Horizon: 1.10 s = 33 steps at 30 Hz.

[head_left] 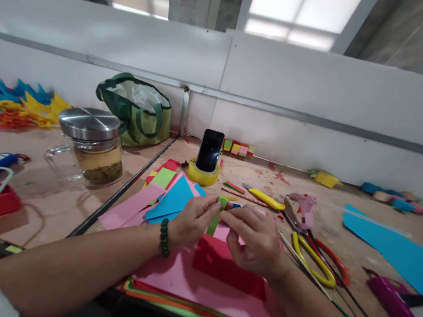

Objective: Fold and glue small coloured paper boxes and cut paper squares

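My left hand (197,219), with a dark green bead bracelet at the wrist, pinches a green paper strip (213,224) whose upper end is folded over. Close on its right, my right hand (254,238) has its thumb and fingers bent near the strip's top; whether it grips anything is hidden. Below both hands a red folded paper piece (231,268) lies on a stack of pink sheets (182,274). Blue paper (173,201) and a pink strip (132,205) lie left of my left hand.
A phone (210,150) stands in a yellow tape roll (203,173). To the left are a lidded glass cup (98,157) and a green bag (150,125). On the right lie a yellow cutter (266,198), scissors (314,261), a pink glue gun (306,209) and blue paper (393,250).
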Each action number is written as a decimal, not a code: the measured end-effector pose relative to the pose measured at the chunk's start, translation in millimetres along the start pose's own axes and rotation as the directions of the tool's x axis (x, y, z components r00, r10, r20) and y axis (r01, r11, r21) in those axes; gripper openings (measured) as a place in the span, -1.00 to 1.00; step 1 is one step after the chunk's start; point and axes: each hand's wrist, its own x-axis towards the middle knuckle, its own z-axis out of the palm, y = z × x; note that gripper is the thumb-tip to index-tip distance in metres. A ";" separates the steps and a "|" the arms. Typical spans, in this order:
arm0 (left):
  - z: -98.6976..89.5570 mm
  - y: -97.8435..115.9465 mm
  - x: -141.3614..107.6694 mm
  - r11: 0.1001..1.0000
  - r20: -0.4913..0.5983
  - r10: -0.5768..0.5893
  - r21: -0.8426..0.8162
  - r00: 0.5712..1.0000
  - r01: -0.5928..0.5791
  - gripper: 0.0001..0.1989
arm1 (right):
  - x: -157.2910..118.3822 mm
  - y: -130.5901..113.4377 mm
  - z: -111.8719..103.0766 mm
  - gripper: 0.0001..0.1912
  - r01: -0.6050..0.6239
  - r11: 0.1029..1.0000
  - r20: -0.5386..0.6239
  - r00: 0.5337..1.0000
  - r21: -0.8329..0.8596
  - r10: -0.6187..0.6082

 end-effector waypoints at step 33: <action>1.5 -4.5 9.4 0.876 0.059 -0.264 -0.402 0.963 0.265 -0.75 | 7.4 14.5 16.0 -0.70 -0.537 -0.074 0.379 0.486 0.841 0.788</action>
